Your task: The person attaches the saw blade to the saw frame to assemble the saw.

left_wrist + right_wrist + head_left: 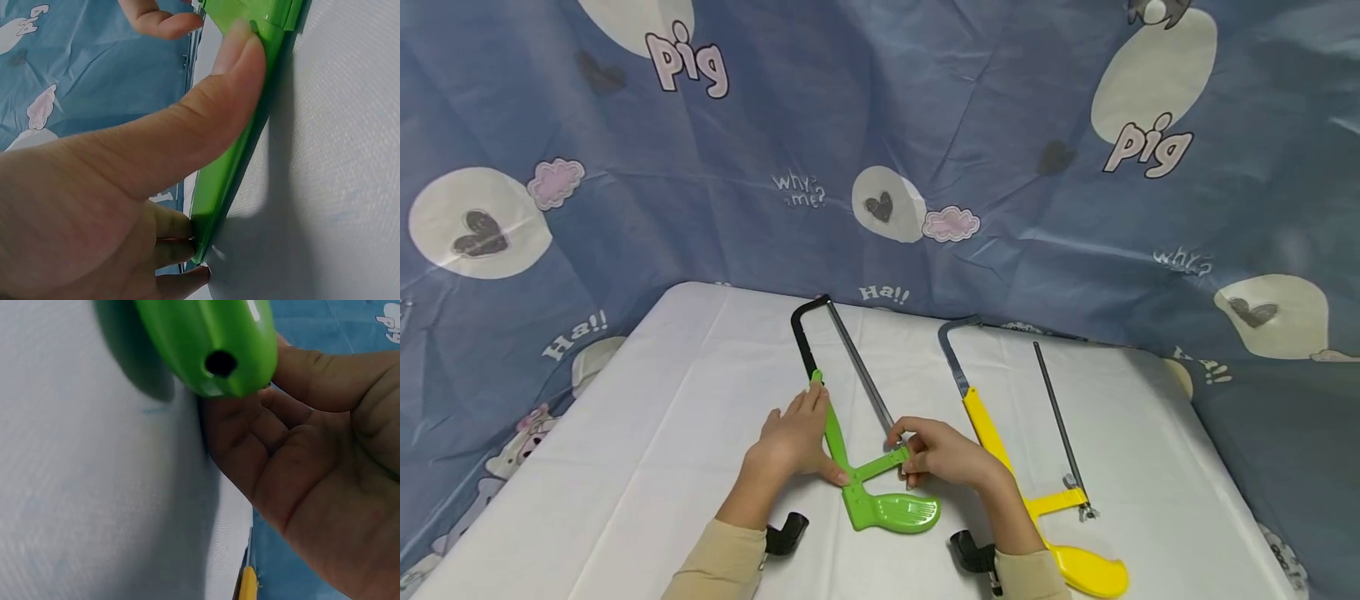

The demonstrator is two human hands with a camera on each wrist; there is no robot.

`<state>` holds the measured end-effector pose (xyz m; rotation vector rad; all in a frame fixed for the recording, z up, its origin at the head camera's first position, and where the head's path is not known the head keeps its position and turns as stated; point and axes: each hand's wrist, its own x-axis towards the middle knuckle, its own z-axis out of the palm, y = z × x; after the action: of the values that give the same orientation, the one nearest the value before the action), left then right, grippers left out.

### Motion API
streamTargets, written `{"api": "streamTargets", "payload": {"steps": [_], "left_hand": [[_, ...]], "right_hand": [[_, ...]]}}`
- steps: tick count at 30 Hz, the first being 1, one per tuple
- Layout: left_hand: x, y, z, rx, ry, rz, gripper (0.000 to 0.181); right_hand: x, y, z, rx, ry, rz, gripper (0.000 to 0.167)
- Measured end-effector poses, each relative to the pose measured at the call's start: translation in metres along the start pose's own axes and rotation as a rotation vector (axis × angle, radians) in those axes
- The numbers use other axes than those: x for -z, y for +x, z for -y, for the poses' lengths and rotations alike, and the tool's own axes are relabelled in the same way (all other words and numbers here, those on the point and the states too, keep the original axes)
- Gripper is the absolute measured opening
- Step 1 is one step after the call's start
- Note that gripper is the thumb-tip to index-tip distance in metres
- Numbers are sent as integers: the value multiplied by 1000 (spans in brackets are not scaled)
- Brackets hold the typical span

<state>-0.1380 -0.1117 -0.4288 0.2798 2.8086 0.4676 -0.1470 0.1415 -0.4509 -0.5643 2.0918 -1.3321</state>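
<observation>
Two beige sleeves (718, 562) come in at the near edge, with black devices (786, 534) beside the wrists. Between the hands, the green saw (835, 437) lies on the white table (647, 475), grip (906, 512) toward the person, black bow (802, 337) away. The left hand (796, 439) is spread along its frame, thumb pressed near the base of the side arm (876, 467). The right hand (946, 455) curls thumb and fingers round that arm's outer end, by the metal rod (858, 357); exactly which small part it pinches, I can't tell. A yellow saw (988, 427) lies to the right, partly hidden by the right forearm (1015, 521). Blue printed cloth (760, 117) rises behind.
</observation>
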Motion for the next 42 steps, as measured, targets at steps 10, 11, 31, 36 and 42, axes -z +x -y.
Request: {"api": "streamTargets", "payload": {"steps": [10,11,31,36,42], "left_hand": [[1,0,-1,-4,-17,-12,134],[1,0,-1,-5,-23,-14,134],[7,-1,2,-34,47,-95,111],[6,1,-8,-63,59,-127,101],[5,2,-21,-95,75,-156,99]], "right_hand": [[-3,-5,19,-31,-307,-84,33],[-2,-6,21,-35,-340,-94,34],[8,-24,38,-99,-449,-161,37],[12,-29,38,-89,-462,-183,35],[14,-35,35,-74,-467,-222,33]]}}
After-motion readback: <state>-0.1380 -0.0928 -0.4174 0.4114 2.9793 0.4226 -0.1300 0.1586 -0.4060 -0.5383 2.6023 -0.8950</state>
